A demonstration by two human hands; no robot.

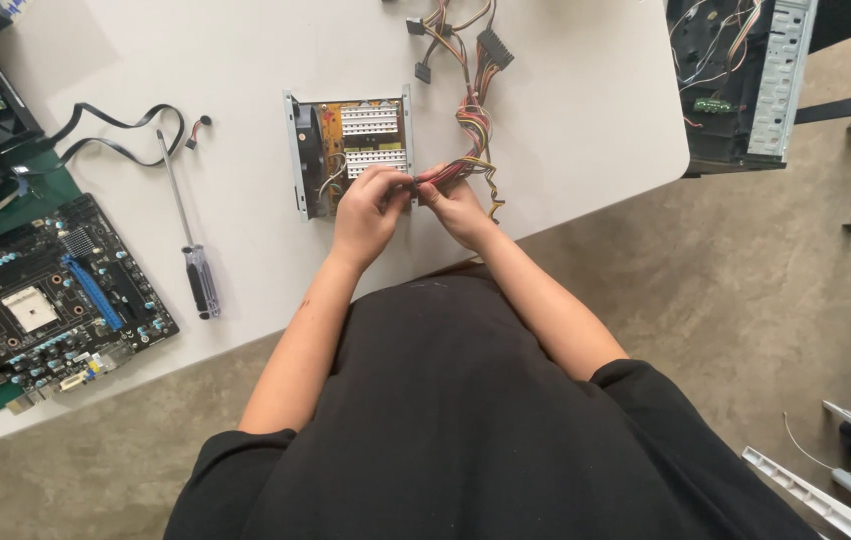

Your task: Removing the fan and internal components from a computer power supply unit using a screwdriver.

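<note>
An opened power supply unit [351, 150] with a yellow circuit board and white heat sinks lies on the white table [566, 110]. A bundle of coloured wires [474, 125] runs out of its right side toward black connectors at the back. My left hand [371, 205] pinches the wires at the unit's right front corner. My right hand [456, 205] grips the same bundle just to the right, its fingers closed around it. The two hands almost touch each other.
A long screwdriver [189, 235] with a clear handle lies left of the unit. A black motherboard [46, 295] sits at the left edge, with a black flat cable [116, 135] behind it. An open computer case [736, 80] stands at the back right. The table's front edge is near my body.
</note>
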